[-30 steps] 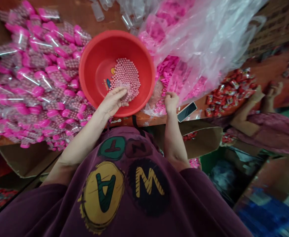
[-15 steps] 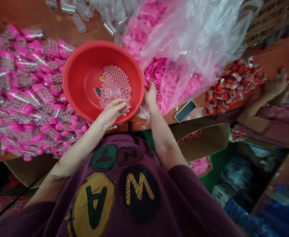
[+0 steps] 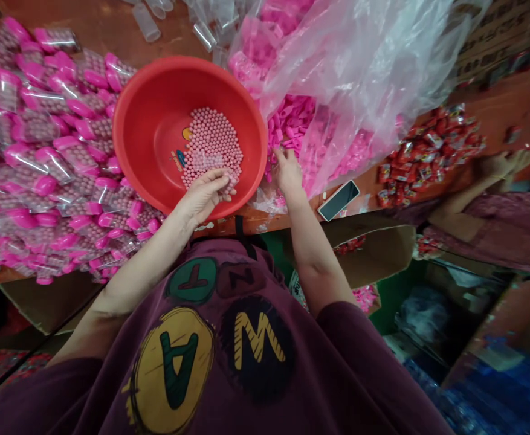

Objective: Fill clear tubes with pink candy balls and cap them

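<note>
My left hand (image 3: 205, 194) is closed over the near side of a red basin (image 3: 142, 78), pinching a small clear plastic tube (image 3: 231, 180) with pink beads showing in it. Loose pink beads (image 3: 217, 130) are heaped in the basin's right half, and another clear tube (image 3: 208, 161) lies on them. Just right of the rim, my right hand (image 3: 288, 172) has thumb and fingers a little apart, at the edge of a pile of bright pink plastic pieces (image 3: 294, 115). I see nothing held in it.
Bead-filled tubes with pink caps (image 3: 60, 157) are piled at the left. Empty clear tubes (image 3: 145, 24) lie at the back. A big clear bag (image 3: 359, 66) covers pink pieces. At right are a phone (image 3: 338, 200), red packets (image 3: 428, 154) and another person's hands (image 3: 507, 164).
My right hand has moved right, away from the basin rim to the pink pieces, and its fingers have parted. My left hand stays over the beads with the tube. The view has shifted slightly.
</note>
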`<state>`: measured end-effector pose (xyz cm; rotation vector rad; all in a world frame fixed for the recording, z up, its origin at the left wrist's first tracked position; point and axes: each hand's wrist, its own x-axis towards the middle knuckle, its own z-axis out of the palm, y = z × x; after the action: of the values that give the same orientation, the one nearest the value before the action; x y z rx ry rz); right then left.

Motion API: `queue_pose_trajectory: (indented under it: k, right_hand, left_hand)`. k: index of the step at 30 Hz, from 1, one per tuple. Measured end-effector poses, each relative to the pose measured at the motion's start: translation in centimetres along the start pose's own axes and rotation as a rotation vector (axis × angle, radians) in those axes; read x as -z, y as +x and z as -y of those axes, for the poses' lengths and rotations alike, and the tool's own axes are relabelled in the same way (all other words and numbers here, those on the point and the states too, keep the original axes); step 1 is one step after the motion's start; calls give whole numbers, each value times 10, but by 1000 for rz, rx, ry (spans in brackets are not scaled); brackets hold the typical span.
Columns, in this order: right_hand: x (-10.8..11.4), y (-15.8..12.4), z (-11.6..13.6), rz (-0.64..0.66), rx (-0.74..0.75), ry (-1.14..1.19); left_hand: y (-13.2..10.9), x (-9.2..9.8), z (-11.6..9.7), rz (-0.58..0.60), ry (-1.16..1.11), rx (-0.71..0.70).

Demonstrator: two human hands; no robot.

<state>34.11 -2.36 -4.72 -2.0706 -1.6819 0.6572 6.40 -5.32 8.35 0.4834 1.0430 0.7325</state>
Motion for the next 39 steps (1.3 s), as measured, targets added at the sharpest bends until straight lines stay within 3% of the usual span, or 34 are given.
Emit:
queue_pose_trajectory:
  k: [4,8,11,16,19,24,31,39]
  right_hand:
    - [5,14,1,76,34,13]
    - [20,3,13,-85,90,96]
    - [35,-19,48,-233,156,342]
    - [54,-55,134,-87,328,538]
    - [50,-65,163,-52,348,567]
    - [43,-69,173,-73,341,596]
    - [58,-82,191,-68,360,506]
    - [41,-85,193,-100,332,493]
  left_hand:
    - [-5,5,0,7,-28,9]
    - [-6,7,-5,26,-56,-35]
    - [-5,6,-8,26,-61,-74]
    - [-7,1,-14,18,-80,-179]
    - [-13,1,-16,-5,-52,-224]
    - [-21,9,-16,-15,-30,-243]
    - [-22,18,-16,16,-34,-279]
    - [-23,22,-16,14,-43,-222]
